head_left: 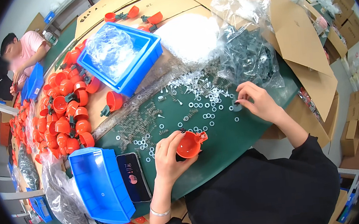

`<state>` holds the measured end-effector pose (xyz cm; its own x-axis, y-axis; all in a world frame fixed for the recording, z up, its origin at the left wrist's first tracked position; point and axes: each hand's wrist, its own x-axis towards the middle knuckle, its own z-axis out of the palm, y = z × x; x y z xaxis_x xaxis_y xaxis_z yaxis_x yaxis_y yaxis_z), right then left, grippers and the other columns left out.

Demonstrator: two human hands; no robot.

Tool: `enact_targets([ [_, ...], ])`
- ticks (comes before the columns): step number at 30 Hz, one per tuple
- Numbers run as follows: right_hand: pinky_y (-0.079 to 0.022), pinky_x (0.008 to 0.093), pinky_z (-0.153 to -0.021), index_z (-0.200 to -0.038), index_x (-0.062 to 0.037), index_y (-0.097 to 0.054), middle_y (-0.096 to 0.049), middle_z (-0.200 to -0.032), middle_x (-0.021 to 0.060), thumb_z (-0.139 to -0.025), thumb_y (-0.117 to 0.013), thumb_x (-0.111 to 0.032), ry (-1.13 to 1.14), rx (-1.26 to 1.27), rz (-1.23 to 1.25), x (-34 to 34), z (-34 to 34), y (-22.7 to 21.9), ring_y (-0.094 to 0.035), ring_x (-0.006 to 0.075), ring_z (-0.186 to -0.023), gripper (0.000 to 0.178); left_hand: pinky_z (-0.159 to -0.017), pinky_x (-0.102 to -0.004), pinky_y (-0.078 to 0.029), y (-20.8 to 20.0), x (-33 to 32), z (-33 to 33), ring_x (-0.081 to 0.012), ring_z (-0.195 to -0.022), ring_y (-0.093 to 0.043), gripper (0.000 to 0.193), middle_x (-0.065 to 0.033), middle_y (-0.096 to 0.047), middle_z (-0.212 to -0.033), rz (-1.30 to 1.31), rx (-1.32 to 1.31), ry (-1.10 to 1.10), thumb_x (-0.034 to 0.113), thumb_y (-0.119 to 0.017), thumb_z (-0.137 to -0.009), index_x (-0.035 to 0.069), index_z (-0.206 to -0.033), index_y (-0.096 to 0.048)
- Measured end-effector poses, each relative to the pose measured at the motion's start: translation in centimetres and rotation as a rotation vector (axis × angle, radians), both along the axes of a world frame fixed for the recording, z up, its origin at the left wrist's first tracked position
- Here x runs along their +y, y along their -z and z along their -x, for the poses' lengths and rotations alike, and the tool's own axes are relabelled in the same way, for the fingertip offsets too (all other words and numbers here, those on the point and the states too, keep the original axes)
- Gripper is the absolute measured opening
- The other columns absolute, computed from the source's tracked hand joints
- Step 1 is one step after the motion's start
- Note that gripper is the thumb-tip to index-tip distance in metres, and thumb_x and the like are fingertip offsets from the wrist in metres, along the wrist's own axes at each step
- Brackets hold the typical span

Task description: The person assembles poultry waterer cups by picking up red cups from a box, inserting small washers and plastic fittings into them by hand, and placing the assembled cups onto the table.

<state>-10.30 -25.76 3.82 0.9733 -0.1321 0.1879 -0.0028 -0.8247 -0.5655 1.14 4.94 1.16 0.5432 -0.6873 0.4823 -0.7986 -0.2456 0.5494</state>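
White clock digits (127,165) on phone (134,179), black handwriting (89,14) on cardboard (111,5)

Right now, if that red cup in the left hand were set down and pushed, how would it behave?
The red cup is probably stiff, as its rim looks round in the left hand. Being hollow, it is likely light for its size. Its rounded body may roll or tip, though the stub on its side could stop it.
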Motion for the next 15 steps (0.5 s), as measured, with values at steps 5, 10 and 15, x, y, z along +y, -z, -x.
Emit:
enact_targets([
  [5,-0.050,0.0331,-0.068,-0.092,-0.0010,-0.051,-0.058,-0.103,0.0112,-0.082,-0.068,-0.003,-0.083,0.039,-0.101,0.4,-0.5,0.0,-0.060,0.0235,-0.072,0.020,-0.085,-0.0373,-0.047,-0.2,0.0,0.3,-0.0282,-0.098,-0.061,0.067,-0.0124,-0.063,-0.113,-0.010,0.011,-0.006,0.016,-0.087,-0.053,0.005,-0.113,-0.059],
  [10,-0.050,0.0301,-0.069,-0.098,-0.0002,-0.053,-0.057,-0.099,0.0100,-0.081,-0.067,0.001,-0.041,0.147,-0.124,0.2,-0.8,-0.1,-0.058,0.0193,-0.073,0.021,-0.083,-0.0370,-0.047,-0.2,-0.1,0.1,-0.0272,-0.097,-0.062,0.065,-0.0112,-0.063,-0.112,-0.018,0.001,-0.001,0.017,-0.087,-0.053,0.006,-0.111,-0.059],
  [15,-0.050,0.0287,-0.070,-0.117,-0.0014,-0.054,-0.058,-0.099,0.0090,-0.080,-0.063,0.005,-0.006,0.040,-0.263,1.2,-1.2,-1.2,-0.059,0.0166,-0.075,0.039,-0.082,-0.0368,-0.048,-0.2,0.1,0.1,-0.0272,-0.096,-0.062,0.066,-0.0104,-0.063,-0.113,-0.019,0.011,0.000,0.017,-0.087,-0.053,0.006,-0.111,-0.059],
])
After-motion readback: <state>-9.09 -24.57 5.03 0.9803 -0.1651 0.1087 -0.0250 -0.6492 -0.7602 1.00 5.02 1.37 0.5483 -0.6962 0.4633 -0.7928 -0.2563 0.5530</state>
